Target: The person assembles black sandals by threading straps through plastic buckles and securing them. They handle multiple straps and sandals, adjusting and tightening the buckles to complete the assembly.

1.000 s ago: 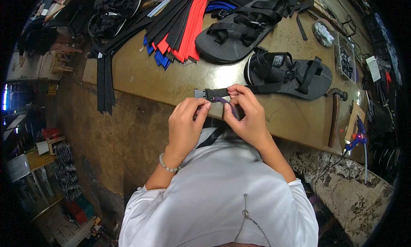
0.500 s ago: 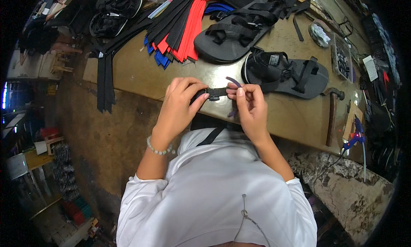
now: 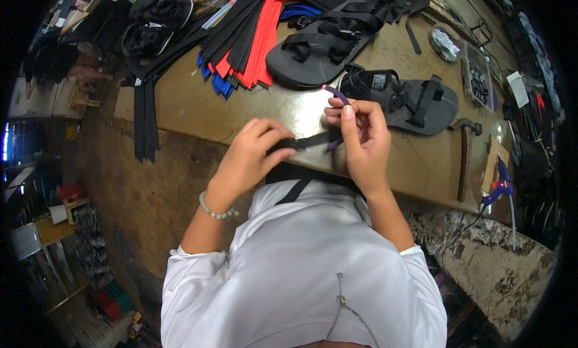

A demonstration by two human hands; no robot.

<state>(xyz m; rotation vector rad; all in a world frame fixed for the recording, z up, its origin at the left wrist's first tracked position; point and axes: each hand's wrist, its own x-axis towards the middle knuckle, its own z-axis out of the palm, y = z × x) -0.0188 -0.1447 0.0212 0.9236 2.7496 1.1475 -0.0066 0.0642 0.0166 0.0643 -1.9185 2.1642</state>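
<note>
Now the left hand [image 3: 250, 161] is pinching one end of a black strap [image 3: 304, 142], fingers clamped on it, while the right hand [image 3: 360, 140] is gripping the other end together with a purple strip [image 3: 337, 95] that is curling up past its fingertips. The strap is hanging in the air between both hands, just above the near edge of the bench [image 3: 198, 110].

By the look of it, the strap is going to handle light and limp: flat webbing, soft, sagging wherever it is not pulled taut, not fragile at all. Holding it by the ends and keeping tension seems the sound way; a slack middle would twist.

Just beyond the right hand a black sandal [image 3: 403, 98] is lying, with a second sandal [image 3: 328, 37] farther off. Red, blue and black strips [image 3: 256, 43] are fanning out to the far left, some drooping over the bench edge. To the right a hammer [image 3: 465, 158] is resting, and a blue glue gun [image 3: 497, 188] is sitting near the corner. The close sandal is crowding the right hand; everything else is lying well apart.
</note>
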